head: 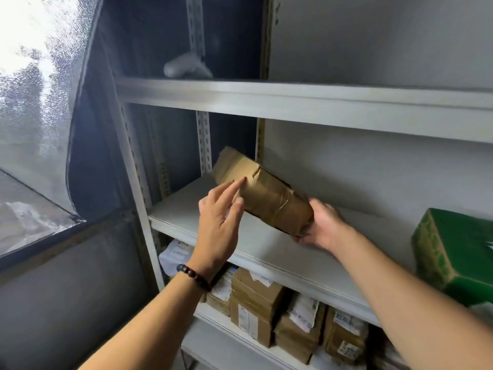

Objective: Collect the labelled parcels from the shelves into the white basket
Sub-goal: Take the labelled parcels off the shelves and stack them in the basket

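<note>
Brown cardboard, creased and wound with glossy tape, made up the parcel (262, 193) you were handling. It lay tilted over the middle shelf (186, 209), its far end raised toward the perforated upright (204, 140) and its near end low; whether that end touched the board, I could not tell. Your right grip (322, 225) was curled round the near end, thumb underneath. Your left grip (220, 220) was spread, fingers straight, with a fingertip on the parcel's upper face and nothing clasped. The white basket was out of sight.

The risks, as I judged them: you held a long box by one end only, so it could swing down and slip, all the more because the tape looked slick. A flap on the far half stood loose and looked likely to tear or catch on the upright as you drew the parcel out. No label showed on the faces toward you, so you might have been taking the wrong piece; turn it before you carry it off.

Below, squat taped cartons (256, 297) with white paper labels sat packed close. A green printed box (453, 252) stood to the right on the same shelf, well apart. The shelving was smooth pale painted metal.
</note>
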